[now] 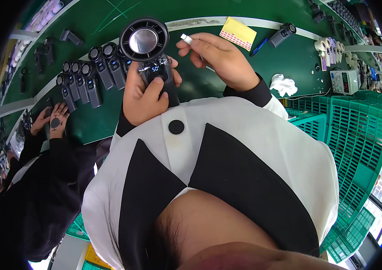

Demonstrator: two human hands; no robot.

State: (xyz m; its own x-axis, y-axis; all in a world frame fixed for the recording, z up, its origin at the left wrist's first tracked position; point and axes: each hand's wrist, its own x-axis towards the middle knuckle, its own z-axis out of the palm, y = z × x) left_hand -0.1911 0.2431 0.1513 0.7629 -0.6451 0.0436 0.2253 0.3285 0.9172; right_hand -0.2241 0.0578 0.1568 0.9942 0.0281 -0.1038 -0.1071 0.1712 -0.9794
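My left hand (143,100) is wrapped round the dark handle of a handheld fan (123,42), its thumb on the front below a small lit display. The fan's round head, with a silver disc in the middle, tilts up and away from me. To its right, my right hand (224,58) pinches a white cable plug (186,38) between thumb and fingers. The plug's metal end points toward the fan but stays apart from it. A thin piece of white cable shows below that hand.
Several dark handheld fans (92,90) lie in a row at left, near a co-worker's hands (58,120). A yellow card (239,32), a blue pen (259,47), another fan (282,35), crumpled white material (283,84) and a meter box (344,82) lie rightward. Green crates (350,148) stand beside me.
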